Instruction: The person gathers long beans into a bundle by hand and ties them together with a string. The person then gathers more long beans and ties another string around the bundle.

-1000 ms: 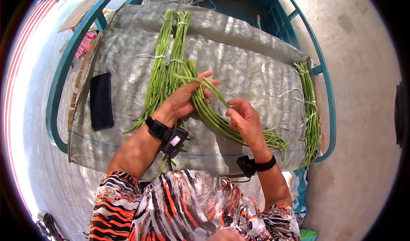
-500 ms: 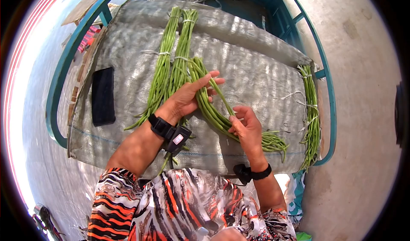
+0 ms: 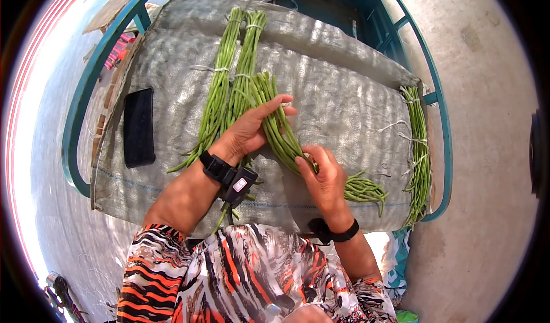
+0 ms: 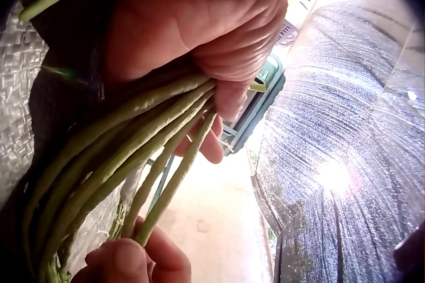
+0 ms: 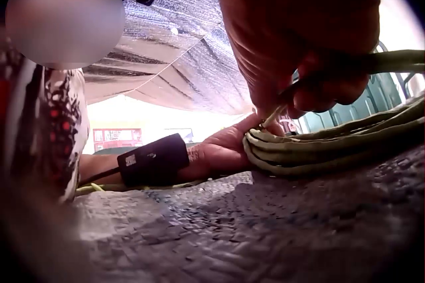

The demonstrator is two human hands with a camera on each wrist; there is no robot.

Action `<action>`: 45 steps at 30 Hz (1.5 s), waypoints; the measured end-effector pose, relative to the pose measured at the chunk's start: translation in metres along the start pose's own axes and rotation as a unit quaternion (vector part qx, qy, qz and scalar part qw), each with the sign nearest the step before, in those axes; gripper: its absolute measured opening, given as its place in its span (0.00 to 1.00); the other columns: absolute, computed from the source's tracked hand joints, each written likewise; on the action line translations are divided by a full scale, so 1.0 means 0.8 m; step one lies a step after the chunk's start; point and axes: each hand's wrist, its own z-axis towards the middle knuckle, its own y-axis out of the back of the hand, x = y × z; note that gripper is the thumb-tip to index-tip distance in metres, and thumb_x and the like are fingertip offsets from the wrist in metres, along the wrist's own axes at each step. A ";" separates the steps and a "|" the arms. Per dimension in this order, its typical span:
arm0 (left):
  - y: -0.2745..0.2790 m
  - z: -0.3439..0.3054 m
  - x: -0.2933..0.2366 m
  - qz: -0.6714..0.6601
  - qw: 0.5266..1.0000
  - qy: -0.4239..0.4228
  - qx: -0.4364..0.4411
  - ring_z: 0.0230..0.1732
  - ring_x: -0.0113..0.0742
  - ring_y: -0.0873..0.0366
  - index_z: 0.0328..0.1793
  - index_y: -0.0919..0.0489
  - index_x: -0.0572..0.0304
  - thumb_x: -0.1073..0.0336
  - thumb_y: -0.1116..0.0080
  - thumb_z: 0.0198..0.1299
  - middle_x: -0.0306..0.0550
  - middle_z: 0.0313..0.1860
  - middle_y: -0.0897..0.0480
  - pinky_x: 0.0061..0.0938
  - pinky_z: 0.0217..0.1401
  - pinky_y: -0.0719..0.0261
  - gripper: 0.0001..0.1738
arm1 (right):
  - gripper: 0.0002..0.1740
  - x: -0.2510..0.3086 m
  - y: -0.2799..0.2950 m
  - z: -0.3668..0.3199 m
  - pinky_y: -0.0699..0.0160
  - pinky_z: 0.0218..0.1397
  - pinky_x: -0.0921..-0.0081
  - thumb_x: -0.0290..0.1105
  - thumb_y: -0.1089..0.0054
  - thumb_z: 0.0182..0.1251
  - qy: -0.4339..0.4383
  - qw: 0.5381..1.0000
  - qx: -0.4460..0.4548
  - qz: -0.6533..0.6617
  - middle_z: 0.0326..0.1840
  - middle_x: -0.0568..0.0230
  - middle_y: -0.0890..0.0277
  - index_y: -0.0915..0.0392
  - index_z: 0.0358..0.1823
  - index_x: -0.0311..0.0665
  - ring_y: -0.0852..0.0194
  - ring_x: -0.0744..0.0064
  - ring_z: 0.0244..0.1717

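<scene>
**Limp beans, gripped mid-bunch**

Fingers of our left hand (image 3: 246, 131) curl round the beans (image 3: 274, 119) at centre frame; those of our right hand (image 3: 323, 177) pinch them just below. Light, limp, apt to slide apart, we judge: best gripped mid-bunch, over the sack (image 3: 344, 105).

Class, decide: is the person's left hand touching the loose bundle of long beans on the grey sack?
Touching. The left wrist view shows the left hand with palm and fingers closed against the bean bundle, no gap; the head view agrees.
</scene>
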 end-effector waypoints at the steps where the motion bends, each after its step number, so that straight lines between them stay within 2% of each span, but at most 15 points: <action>1: 0.000 0.000 0.000 0.001 1.000 0.000 0.002 0.41 0.32 0.21 0.61 0.27 0.55 0.54 0.42 0.66 0.43 0.44 0.18 0.29 0.43 0.19 0.22 | 0.09 0.003 -0.002 0.001 0.23 0.34 0.69 0.33 0.37 0.63 0.046 0.998 -0.031 -0.041 0.32 0.59 0.22 0.22 0.44 0.43 0.21 0.59 0.30; 4: -0.004 -0.002 -0.002 0.000 1.000 0.000 0.007 0.40 0.31 0.21 0.62 0.27 0.55 0.55 0.42 0.66 0.43 0.45 0.18 0.28 0.42 0.20 0.22 | 0.09 0.006 -0.005 0.003 0.23 0.34 0.64 0.31 0.35 0.60 0.023 0.997 -0.048 -0.048 0.34 0.60 0.21 0.22 0.41 0.42 0.22 0.55 0.32; 7: -0.009 -0.004 -0.003 -0.010 1.000 0.001 0.010 0.40 0.30 0.21 0.62 0.27 0.54 0.55 0.43 0.67 0.43 0.45 0.19 0.26 0.41 0.21 0.22 | 0.09 0.005 -0.006 0.010 0.24 0.37 0.63 0.30 0.34 0.57 0.064 0.990 -0.102 -0.078 0.34 0.61 0.22 0.21 0.39 0.42 0.23 0.55 0.34; 10: -0.007 -0.003 -0.003 -0.010 1.000 0.000 0.022 0.40 0.30 0.21 0.61 0.27 0.55 0.55 0.43 0.67 0.43 0.45 0.19 0.25 0.41 0.22 0.21 | 0.08 0.002 -0.013 0.017 0.24 0.40 0.63 0.29 0.34 0.56 0.065 0.995 -0.078 -0.011 0.34 0.61 0.22 0.21 0.38 0.40 0.23 0.56 0.36; 13: -0.001 -0.001 0.001 -0.005 1.000 0.001 0.022 0.40 0.29 0.21 0.59 0.26 0.55 0.54 0.44 0.67 0.43 0.44 0.19 0.25 0.41 0.23 0.19 | 0.08 0.005 -0.022 0.024 0.25 0.42 0.64 0.29 0.34 0.56 0.075 0.995 -0.058 -0.021 0.34 0.59 0.22 0.21 0.38 0.37 0.24 0.56 0.38; 16: -0.001 0.000 0.000 -0.003 1.000 -0.003 0.014 0.40 0.29 0.21 0.58 0.25 0.55 0.54 0.44 0.67 0.42 0.44 0.19 0.25 0.40 0.23 0.19 | 0.08 0.003 -0.027 0.028 0.25 0.41 0.64 0.29 0.35 0.57 -0.008 0.998 -0.010 0.058 0.35 0.56 0.23 0.22 0.36 0.35 0.25 0.55 0.38; 19: -0.001 0.000 0.001 -0.001 1.000 -0.005 0.013 0.40 0.29 0.21 0.57 0.25 0.55 0.54 0.44 0.67 0.42 0.44 0.19 0.25 0.40 0.23 0.19 | 0.07 -0.008 -0.032 0.028 0.26 0.42 0.62 0.29 0.37 0.59 -0.031 0.988 -0.010 0.154 0.36 0.53 0.24 0.22 0.35 0.34 0.26 0.52 0.39; 22: -0.004 -0.001 -0.001 0.002 1.000 -0.005 0.011 0.40 0.29 0.22 0.57 0.25 0.55 0.54 0.44 0.67 0.42 0.44 0.19 0.25 0.40 0.24 0.19 | 0.05 -0.004 -0.021 0.031 0.28 0.44 0.59 0.27 0.40 0.61 0.074 0.996 -0.018 0.038 0.37 0.51 0.25 0.24 0.35 0.33 0.27 0.48 0.41; 28: -0.005 -0.001 -0.001 -0.002 1.000 -0.009 0.002 0.43 0.29 0.22 0.57 0.24 0.55 0.54 0.44 0.67 0.43 0.45 0.19 0.25 0.41 0.24 0.18 | 0.04 -0.001 -0.021 0.029 0.29 0.44 0.56 0.26 0.43 0.63 0.081 0.996 -0.001 0.020 0.37 0.50 0.26 0.26 0.37 0.33 0.29 0.44 0.41; 31: -0.008 -0.002 -0.001 -0.011 1.000 -0.008 -0.011 0.44 0.31 0.22 0.55 0.24 0.55 0.54 0.44 0.67 0.43 0.45 0.19 0.26 0.42 0.24 0.17 | 0.05 0.003 -0.023 0.029 0.28 0.43 0.57 0.26 0.42 0.62 0.051 0.998 -0.019 0.027 0.38 0.51 0.25 0.26 0.37 0.34 0.27 0.46 0.40; 34: -0.006 0.000 0.002 -0.030 0.999 -0.005 -0.013 0.45 0.33 0.22 0.53 0.24 0.54 0.54 0.44 0.67 0.45 0.46 0.19 0.27 0.43 0.23 0.16 | 0.05 0.002 -0.026 0.031 0.27 0.41 0.58 0.25 0.41 0.61 0.051 0.995 -0.038 0.074 0.38 0.52 0.24 0.25 0.37 0.35 0.25 0.48 0.38; 36: -0.005 0.001 0.001 -0.035 0.999 0.000 -0.006 0.45 0.34 0.22 0.52 0.24 0.54 0.55 0.43 0.67 0.45 0.47 0.19 0.28 0.44 0.22 0.15 | 0.06 0.002 -0.025 0.034 0.26 0.40 0.60 0.25 0.40 0.60 0.064 0.996 -0.040 0.051 0.37 0.54 0.23 0.25 0.37 0.35 0.24 0.50 0.38; 45: -0.010 -0.003 -0.001 -0.024 1.000 -0.001 -0.010 0.46 0.35 0.22 0.57 0.25 0.54 0.55 0.43 0.67 0.47 0.51 0.20 0.33 0.50 0.20 0.18 | 0.05 0.004 -0.031 0.037 0.25 0.40 0.63 0.24 0.39 0.58 0.048 0.996 -0.052 0.058 0.35 0.57 0.21 0.24 0.37 0.36 0.23 0.55 0.37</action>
